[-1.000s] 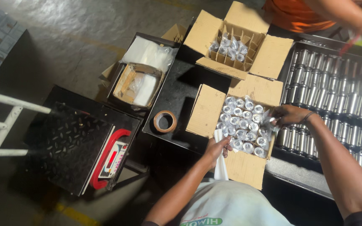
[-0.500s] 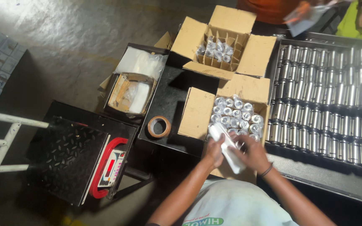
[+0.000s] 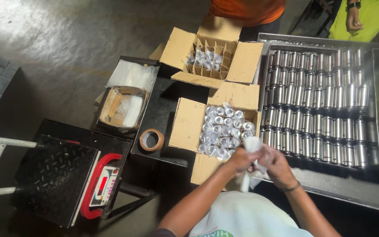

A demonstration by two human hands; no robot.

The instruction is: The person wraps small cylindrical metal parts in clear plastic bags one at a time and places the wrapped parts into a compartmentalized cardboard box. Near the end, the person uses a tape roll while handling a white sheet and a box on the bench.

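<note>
Both my hands meet in front of my chest over the near edge of an open cardboard box (image 3: 188,125). My left hand (image 3: 239,160) and my right hand (image 3: 277,165) are both closed on a clear plastic bag (image 3: 252,145) that stands up between them. I cannot tell whether anything is inside the bag. The box holds several bagged metal cylinders (image 3: 224,129) packed upright. To the right lies a metal tray (image 3: 325,175) with rows of bare shiny metal cylinders (image 3: 316,109).
A second open box (image 3: 242,61) with dividers and a few bagged parts sits farther away. A roll of brown tape (image 3: 151,140), a carton of plastic bags (image 3: 123,105) and a platform scale (image 3: 62,175) are to the left. Two other people stand beyond the tray.
My right hand came back from the tray side to join my left hand at the box's near edge. The plastic bag is now held up between both hands.
</note>
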